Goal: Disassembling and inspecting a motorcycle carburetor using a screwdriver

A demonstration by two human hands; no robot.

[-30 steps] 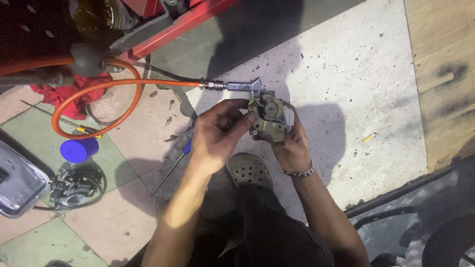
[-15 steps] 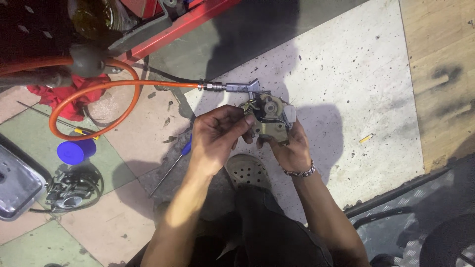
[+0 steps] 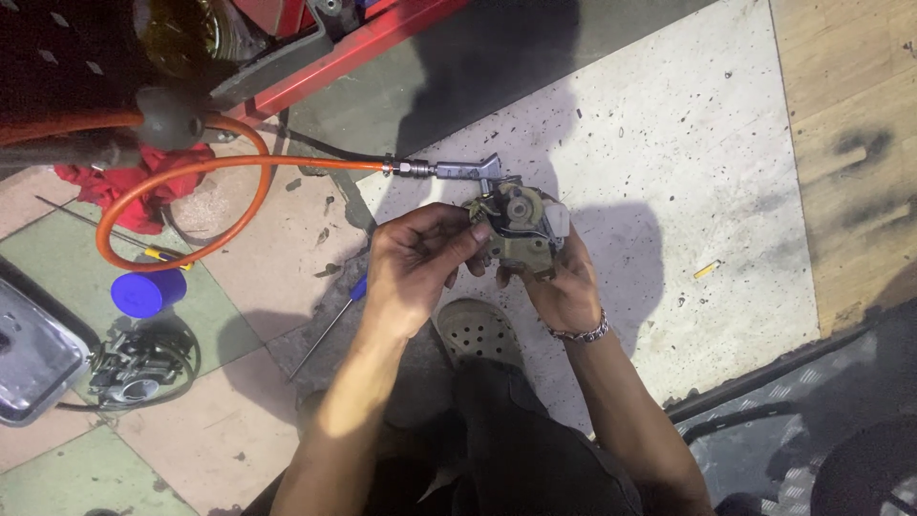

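Observation:
A grimy metal carburetor point(image 3: 521, 229) is held up over the floor between both hands. My right hand point(image 3: 564, 287) cups it from below and behind, a chain bracelet on the wrist. My left hand point(image 3: 415, 258) grips its left side, with the fingertips pinching at the edge by the round opening. Just beyond the carburetor lies a metal air blow gun point(image 3: 463, 170) on the end of an orange hose point(image 3: 191, 172).
A blue-handled screwdriver point(image 3: 330, 320) lies on the tiles left of my arm. Further left are a blue cap point(image 3: 146, 291), a second carburetor point(image 3: 134, 368), a metal tray point(image 3: 33, 354) and a red rag point(image 3: 124, 191). My perforated clog point(image 3: 478, 330) is below the hands. Red machine frame point(image 3: 353, 43) at the top.
The hands and carburetor have stayed in much the same place; my left fingers have shifted slightly on the part's left edge.

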